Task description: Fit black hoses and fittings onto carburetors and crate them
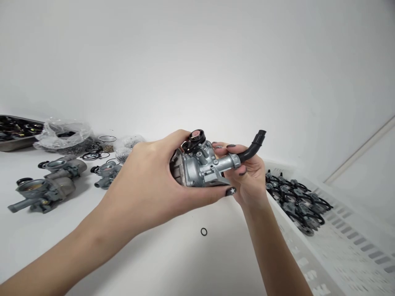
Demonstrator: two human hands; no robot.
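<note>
Between the fingers of both hands, a grey metal carburettor [200,164] is held clear of the white table [173,255]. Its body is clasped by the left hand [145,185], whose fingers are curled beneath it, while its spigot is gripped by the closed fingers of the right hand [249,176]. A black rubber elbow hose [254,148] is seated on the spigot and projects beyond the right fingertips; a round black cap [196,137] is mounted above the left thumb.

To the right of those fingers, many similar carburettors [296,203] are packed in a white perforated crate [311,259]. Left of the left hand, more carburettors [43,193] are laid loose, with rubber rings [94,155] and a plastic bag [63,135] beyond them. Below the fingers, a single O-ring [203,232] is lying apart.
</note>
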